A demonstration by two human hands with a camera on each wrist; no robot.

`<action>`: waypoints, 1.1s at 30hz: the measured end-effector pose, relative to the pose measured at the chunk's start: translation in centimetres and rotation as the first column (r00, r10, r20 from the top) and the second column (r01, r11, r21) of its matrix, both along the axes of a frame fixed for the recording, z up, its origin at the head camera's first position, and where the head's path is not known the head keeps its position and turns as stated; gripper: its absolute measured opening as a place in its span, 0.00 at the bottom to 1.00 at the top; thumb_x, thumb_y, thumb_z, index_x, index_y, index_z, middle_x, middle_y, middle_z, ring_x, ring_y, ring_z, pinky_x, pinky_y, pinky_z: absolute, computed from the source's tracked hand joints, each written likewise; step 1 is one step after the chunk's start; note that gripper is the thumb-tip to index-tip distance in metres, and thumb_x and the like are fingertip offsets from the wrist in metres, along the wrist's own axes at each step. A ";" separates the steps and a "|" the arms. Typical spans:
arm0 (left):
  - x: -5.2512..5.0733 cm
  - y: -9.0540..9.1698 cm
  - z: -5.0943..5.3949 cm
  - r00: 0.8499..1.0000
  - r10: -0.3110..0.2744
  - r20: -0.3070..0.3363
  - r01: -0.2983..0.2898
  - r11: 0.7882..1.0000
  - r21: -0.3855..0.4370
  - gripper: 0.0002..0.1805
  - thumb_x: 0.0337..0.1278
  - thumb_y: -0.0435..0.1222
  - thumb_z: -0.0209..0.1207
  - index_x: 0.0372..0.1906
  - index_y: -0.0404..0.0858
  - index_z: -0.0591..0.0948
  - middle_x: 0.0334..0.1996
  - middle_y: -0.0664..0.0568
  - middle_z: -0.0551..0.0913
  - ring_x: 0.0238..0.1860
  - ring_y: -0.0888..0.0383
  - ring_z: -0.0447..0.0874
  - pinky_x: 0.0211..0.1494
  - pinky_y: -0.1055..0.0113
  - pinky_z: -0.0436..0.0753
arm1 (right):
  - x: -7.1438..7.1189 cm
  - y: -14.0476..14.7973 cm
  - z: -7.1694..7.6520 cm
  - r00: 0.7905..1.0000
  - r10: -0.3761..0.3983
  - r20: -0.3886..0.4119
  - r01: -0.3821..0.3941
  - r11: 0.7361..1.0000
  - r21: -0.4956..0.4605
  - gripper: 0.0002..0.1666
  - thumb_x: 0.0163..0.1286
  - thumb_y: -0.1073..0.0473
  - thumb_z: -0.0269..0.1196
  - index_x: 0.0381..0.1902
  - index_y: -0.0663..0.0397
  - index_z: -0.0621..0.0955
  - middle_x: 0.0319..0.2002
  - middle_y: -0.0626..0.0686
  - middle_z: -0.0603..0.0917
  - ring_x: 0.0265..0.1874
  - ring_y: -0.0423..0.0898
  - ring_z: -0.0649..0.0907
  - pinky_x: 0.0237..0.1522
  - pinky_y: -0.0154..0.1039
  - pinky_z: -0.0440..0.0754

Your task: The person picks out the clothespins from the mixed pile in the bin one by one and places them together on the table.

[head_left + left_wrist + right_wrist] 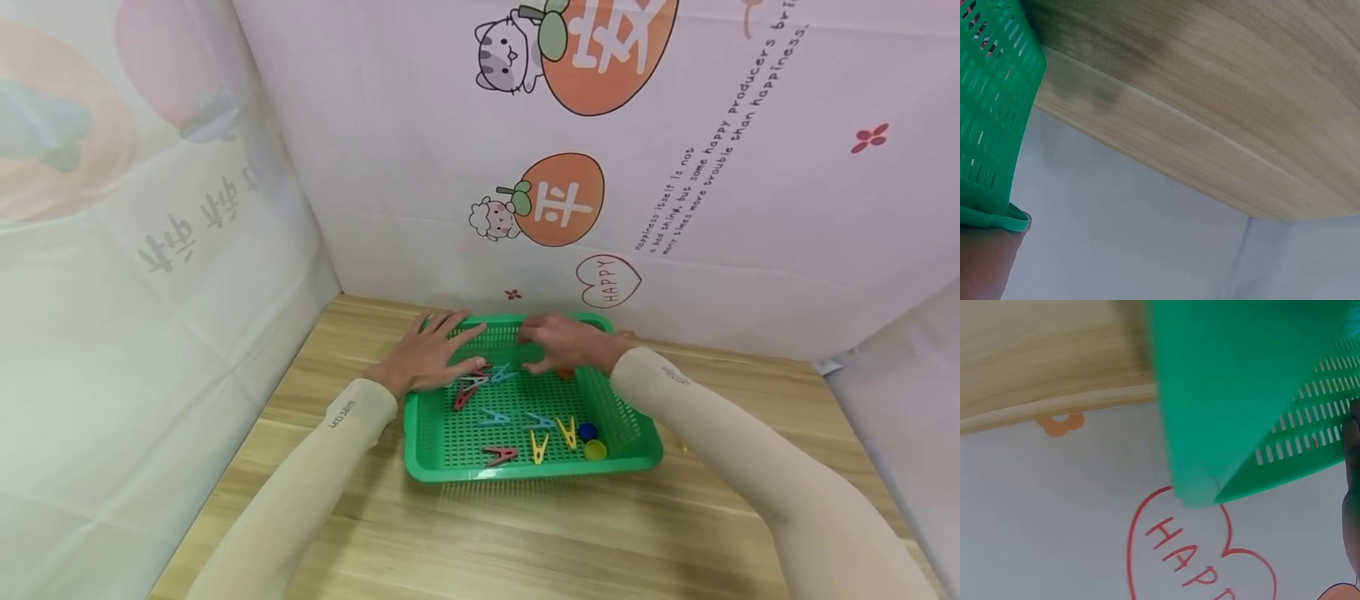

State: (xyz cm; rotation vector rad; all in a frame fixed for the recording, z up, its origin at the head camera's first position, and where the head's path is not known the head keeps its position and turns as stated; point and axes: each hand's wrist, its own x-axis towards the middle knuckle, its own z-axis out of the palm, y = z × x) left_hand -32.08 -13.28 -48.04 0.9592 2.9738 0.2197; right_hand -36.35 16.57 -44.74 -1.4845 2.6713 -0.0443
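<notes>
A green plastic basket with slotted walls stands on the table. My left hand rests over its far left corner, fingers spread and thumb reaching inward. Close to that thumb lie a red clothespin, a white clothespin and a light blue clothespin. My right hand reaches in at the far right, fingers bent and thumb apart from them; nothing shows between them. Beside it is an orange round cap. Nearer lie yellow clothespins, a red clothespin, a blue cap and a yellow cap.
The wooden table extends in front of the basket and to both sides. Behind it hangs a white printed cloth, close to the basket's far rim. Another pale cloth covers the left side. A small yellow thing lies under my right forearm.
</notes>
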 end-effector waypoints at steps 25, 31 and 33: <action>-0.1 0.1 -0.4 1.000 -0.007 0.008 0.007 1.000 -0.028 0.41 0.81 0.71 0.37 0.90 0.62 0.53 0.91 0.53 0.48 0.90 0.46 0.48 0.90 0.34 0.49 | 0.5 -3.6 -2.5 0.999 0.044 0.018 -0.047 0.968 0.245 0.32 0.73 0.47 0.76 0.67 0.59 0.84 0.66 0.59 0.84 0.62 0.55 0.87 0.65 0.52 0.88; -0.2 0.0 -0.3 1.000 0.003 -0.002 -0.003 1.000 -0.028 0.41 0.82 0.70 0.38 0.90 0.63 0.53 0.91 0.52 0.50 0.89 0.45 0.49 0.90 0.34 0.49 | 0.9 -4.0 -2.7 0.995 0.072 -0.071 -0.046 0.948 0.314 0.32 0.73 0.48 0.76 0.66 0.59 0.83 0.65 0.59 0.85 0.61 0.54 0.87 0.64 0.50 0.88; -0.1 -0.1 -0.2 1.000 0.002 -0.004 -0.003 1.000 -0.021 0.41 0.81 0.71 0.37 0.90 0.62 0.53 0.90 0.52 0.50 0.89 0.45 0.50 0.89 0.34 0.49 | 1.0 -4.2 -2.7 0.995 0.066 -0.080 -0.036 0.943 0.332 0.31 0.72 0.48 0.77 0.66 0.59 0.84 0.65 0.59 0.85 0.61 0.54 0.87 0.64 0.50 0.88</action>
